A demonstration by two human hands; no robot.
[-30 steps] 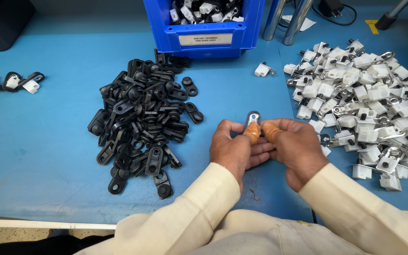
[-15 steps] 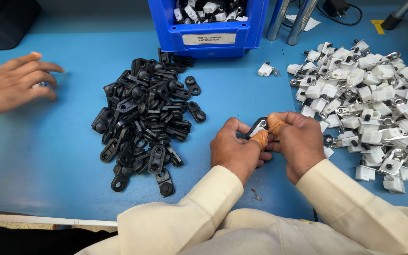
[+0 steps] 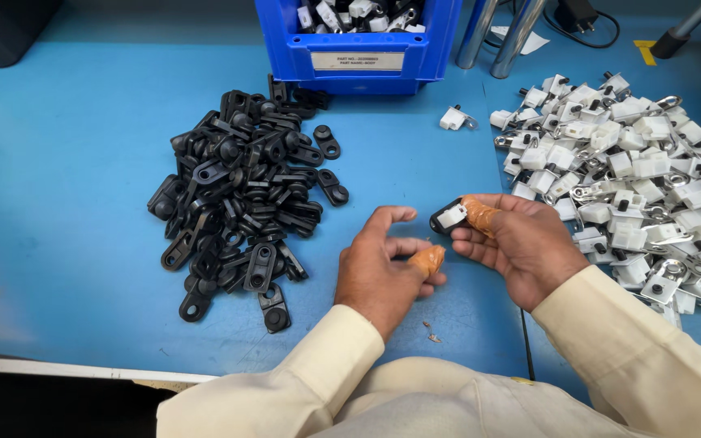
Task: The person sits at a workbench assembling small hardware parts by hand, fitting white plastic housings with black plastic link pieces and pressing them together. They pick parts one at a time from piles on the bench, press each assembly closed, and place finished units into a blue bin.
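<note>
My right hand (image 3: 521, 243) pinches a small assembled part (image 3: 449, 217), a black bracket with a white clip on it, between thumb and taped forefinger. My left hand (image 3: 383, 272) hovers just left of it with fingers loosely spread and nothing in them; its thumb wears an orange finger cot. A heap of black plastic brackets (image 3: 245, 195) lies on the blue mat to the left of my hands. To the right, a pile of white and metal clips (image 3: 634, 178) is spread out.
A blue bin (image 3: 359, 49) holding more parts stands at the back centre. One loose white clip (image 3: 453, 118) lies beside it. Two metal posts (image 3: 496, 32) rise behind. A tiny metal piece (image 3: 431, 332) lies near my left wrist. The table's front edge (image 3: 75, 369) runs below.
My left hand has let go of the part and opened; the right hand keeps it. Another person's hand seen at the far left half a second ago has gone out of view.
</note>
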